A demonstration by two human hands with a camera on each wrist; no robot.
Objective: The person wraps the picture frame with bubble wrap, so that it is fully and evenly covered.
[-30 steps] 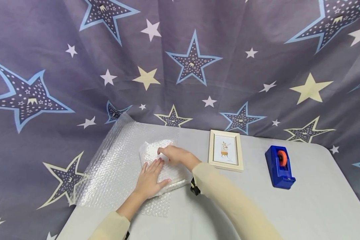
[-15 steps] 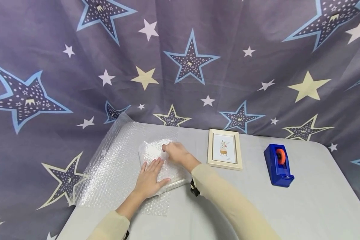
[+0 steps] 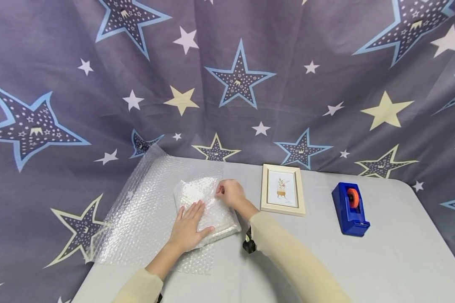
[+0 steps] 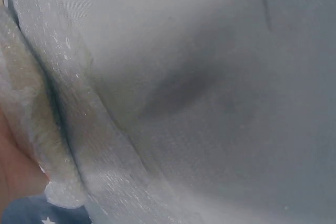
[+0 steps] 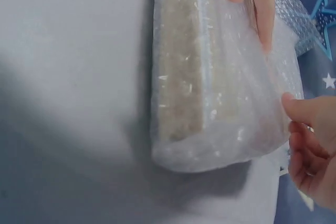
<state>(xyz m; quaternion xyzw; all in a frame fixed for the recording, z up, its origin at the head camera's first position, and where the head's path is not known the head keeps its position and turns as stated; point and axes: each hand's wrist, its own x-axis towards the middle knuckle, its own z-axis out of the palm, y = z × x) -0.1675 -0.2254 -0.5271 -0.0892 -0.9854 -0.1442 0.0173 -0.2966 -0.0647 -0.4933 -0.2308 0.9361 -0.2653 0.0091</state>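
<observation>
The rectangular packet in clear plastic bubble wrap [image 3: 217,212], under the flat, spread left hand [image 3: 187,229], could unfold if that hand lifts or the right hand [image 3: 232,194], fingers curled and pinching its edge, slips.

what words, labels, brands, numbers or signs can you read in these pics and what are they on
No readable words, brands or numbers.
Framed picture: a tiny mark near the print's lower right, perhaps writing, too small to read.
Tape dispenser: no lettering visible.
Bubble-wrapped item: no text visible through the wrap.
Backdrop: only stars, some with small crown shapes, no letters seen.
</observation>
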